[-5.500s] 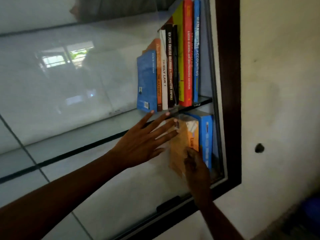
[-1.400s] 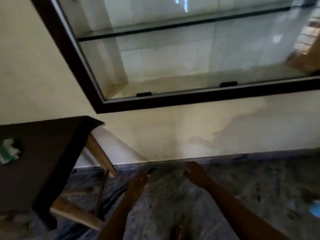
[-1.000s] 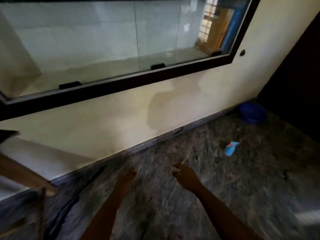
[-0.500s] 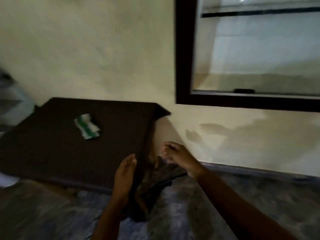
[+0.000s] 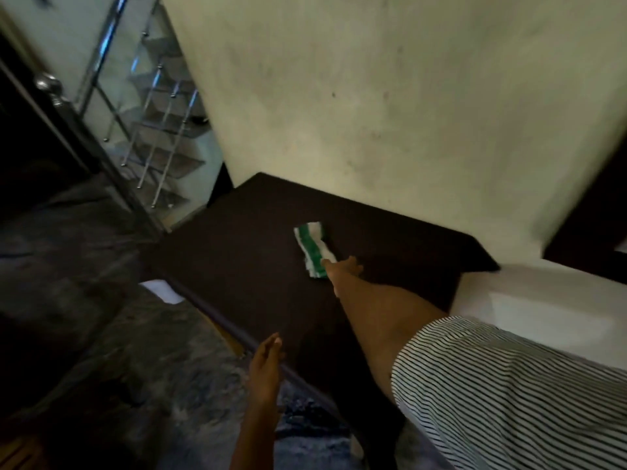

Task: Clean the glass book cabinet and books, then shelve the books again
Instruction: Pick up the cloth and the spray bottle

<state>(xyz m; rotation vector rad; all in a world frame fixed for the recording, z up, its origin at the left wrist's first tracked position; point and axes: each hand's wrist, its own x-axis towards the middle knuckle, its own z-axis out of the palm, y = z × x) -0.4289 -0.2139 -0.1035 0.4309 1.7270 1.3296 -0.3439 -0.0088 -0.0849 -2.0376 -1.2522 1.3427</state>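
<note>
Both hands open: right hand (image 5: 344, 266) touches cloth (image 5: 311, 245), left hand (image 5: 266, 364) empty.

Dark brown table (image 5: 237, 259) before me, far edge against the wall (image 5: 373, 113). On its top: one folded green-and-white cloth (image 5: 314, 249), nearer the wall. Table stands on mottled grey floor (image 5: 152, 368); a flat white item (image 5: 163, 290) lies there by its left edge.

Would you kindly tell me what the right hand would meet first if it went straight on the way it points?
Most likely the green-and-white cloth lying on the dark table: the right hand points at its near end. Blur hides whether they touch.
</note>
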